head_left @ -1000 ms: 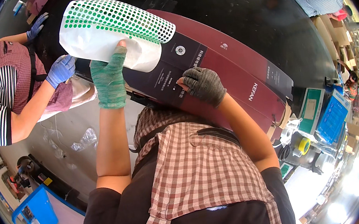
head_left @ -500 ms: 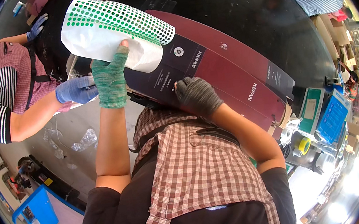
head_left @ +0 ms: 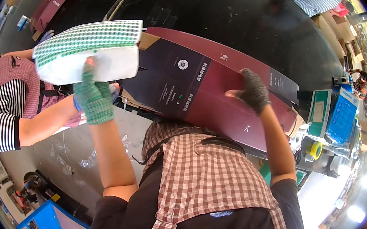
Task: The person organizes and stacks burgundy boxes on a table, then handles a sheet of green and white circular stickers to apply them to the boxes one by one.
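My left hand (head_left: pixel 94 97), in a green knit glove, grips the lower edge of a white roll-like piece (head_left: pixel 114 63) with rows of green dots along its upper side. The thumb lies on its white face, and the other fingers are hidden. It is held above the left end of a long maroon and dark box (head_left: pixel 222 96). On the right part of that box is my right hand (head_left: pixel 253 89), in a dark grey glove, thumb and fingers apart and nothing in it. Whether it presses on the box or hovers just over it I cannot tell.
Close on my left a co-worker in striped sleeves (head_left: pixel 4 108) reaches a blue-gloved hand (head_left: pixel 115 91) behind my left wrist. A black table (head_left: pixel 245 21) stretches beyond the box. Yellow tape (head_left: pixel 315 150), green boxes (head_left: pixel 320 110) and a blue package (head_left: pixel 341 117) are at right.
My left hand has moved left and slightly down with the dotted white piece. My right hand has moved right along the box, its fingers now spread. More of the box's dark end shows.
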Tool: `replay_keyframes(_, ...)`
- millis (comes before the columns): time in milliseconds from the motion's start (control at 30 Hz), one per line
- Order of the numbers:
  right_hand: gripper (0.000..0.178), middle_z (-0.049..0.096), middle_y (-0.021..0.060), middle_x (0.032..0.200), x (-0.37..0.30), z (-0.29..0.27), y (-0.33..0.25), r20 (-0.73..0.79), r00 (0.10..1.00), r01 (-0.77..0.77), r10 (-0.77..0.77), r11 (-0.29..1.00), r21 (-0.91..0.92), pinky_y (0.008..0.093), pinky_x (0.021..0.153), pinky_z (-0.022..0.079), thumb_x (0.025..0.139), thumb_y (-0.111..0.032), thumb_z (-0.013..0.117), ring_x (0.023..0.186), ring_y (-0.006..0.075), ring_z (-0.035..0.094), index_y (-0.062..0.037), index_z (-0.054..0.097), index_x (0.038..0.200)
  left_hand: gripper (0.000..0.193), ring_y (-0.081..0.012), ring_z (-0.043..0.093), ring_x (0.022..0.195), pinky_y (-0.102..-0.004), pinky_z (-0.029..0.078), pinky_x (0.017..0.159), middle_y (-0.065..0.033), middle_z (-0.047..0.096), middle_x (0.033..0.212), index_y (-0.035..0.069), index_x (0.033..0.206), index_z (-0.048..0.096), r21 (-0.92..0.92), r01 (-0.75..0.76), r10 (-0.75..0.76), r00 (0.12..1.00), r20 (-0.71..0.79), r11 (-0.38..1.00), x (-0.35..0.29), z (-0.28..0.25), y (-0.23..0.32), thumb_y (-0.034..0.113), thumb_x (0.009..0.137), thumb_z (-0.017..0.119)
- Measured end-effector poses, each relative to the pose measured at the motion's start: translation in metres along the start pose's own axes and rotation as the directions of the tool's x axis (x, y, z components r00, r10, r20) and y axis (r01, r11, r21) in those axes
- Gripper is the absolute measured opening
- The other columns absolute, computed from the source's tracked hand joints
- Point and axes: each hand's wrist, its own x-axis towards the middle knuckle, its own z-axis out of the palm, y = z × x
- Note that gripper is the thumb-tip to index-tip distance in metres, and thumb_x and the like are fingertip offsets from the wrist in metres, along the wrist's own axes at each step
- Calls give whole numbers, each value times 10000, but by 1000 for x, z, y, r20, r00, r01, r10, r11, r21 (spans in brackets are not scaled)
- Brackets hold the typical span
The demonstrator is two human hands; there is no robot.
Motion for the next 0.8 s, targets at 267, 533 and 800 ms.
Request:
replay_keyframes(267, 167, 633, 123, 896, -4, -186, -43, -399, 903, 172, -162, 985, -12, 326, 770, 503, 801, -77, 652, 864, 249, 632, -49, 623, 963, 529, -261, 518, 1121, -430, 385, 1023, -122, 541, 1222, -14, 1244, 472, -320, -530, 521, 845, -121, 786, -37, -16, 31, 302, 857, 648)
replay_keyframes(533, 477, 535, 69, 838, -62, 16, -67, 225, 856, 503, -466, 851, -153, 342, 625, 501, 888, -227, 559, 704, 231, 566, -142, 445, 1343, 472, -224, 566, 1064, -343, 493, 916, -118, 580, 1137, -39, 1196, 497, -373, -323, 371, 926, 63, 870, -27, 20, -8, 182, 830, 696)
replay_keyframes(800, 148, 621, 54, 821, -26, -66, -127, -393, 893, 391, -218, 809, 438, 287, 584, 508, 771, -103, 714, 703, 196, 616, -117, 673, 912, 446, -137, 567, 972, -278, 471, 839, -45, 588, 1078, 11, 1197, 527, 51, -339, 324, 925, 197, 939, -59, 65, -92, 225, 844, 696)
